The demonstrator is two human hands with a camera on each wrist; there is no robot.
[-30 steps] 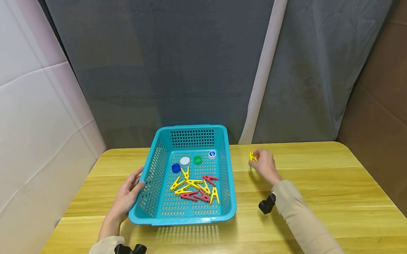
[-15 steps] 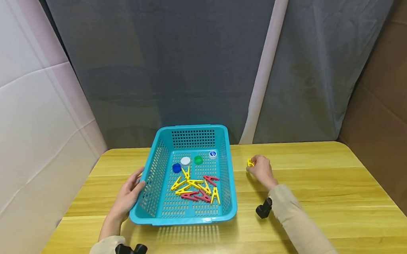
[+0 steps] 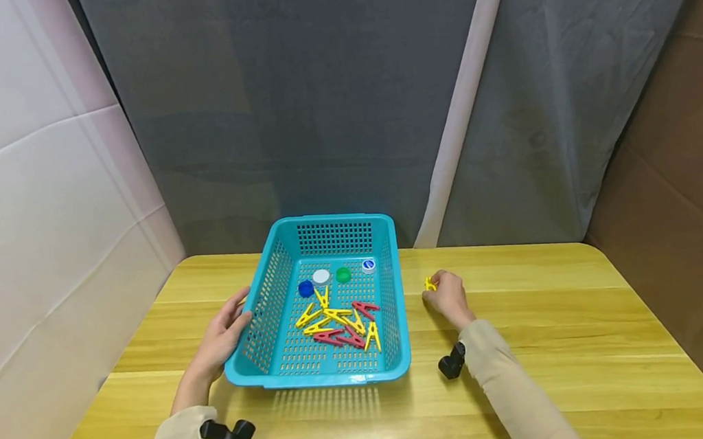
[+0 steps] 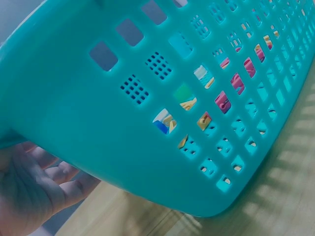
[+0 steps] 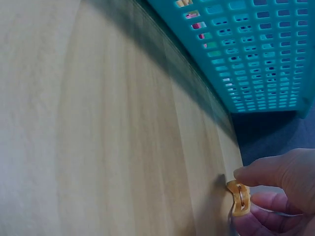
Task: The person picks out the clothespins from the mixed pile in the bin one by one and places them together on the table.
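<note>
A turquoise perforated plastic basket (image 3: 314,379) stands in the middle of the wooden table. My left hand (image 3: 215,342) holds its left rim, the thumb over the edge; in the left wrist view the other fingers (image 4: 74,189) show beneath the rim. To the right of the basket, my right hand (image 3: 449,298) pinches a small yellow clothespin (image 5: 239,198) between thumb and fingers, close to the tabletop. Inside the basket lie several yellow clothespins (image 3: 318,327) and three red ones (image 3: 353,338). Behind them are a blue cap (image 3: 306,289), a white cap (image 3: 321,277), a green cap (image 3: 343,275) and a blue-and-white cap (image 3: 368,266).
The wooden table (image 3: 559,341) extends to the right of the basket and in front of it. A grey cloth (image 3: 330,111) hangs behind the table's far edge, with a pale strip (image 3: 471,86) running down it. White sheeting (image 3: 52,202) is on the left, a brown panel (image 3: 682,173) on the right.
My right hand has shifted slightly left, towards the basket, and a little nearer, with the yellow clothespin still pinched. The left hand and the basket look the same.
</note>
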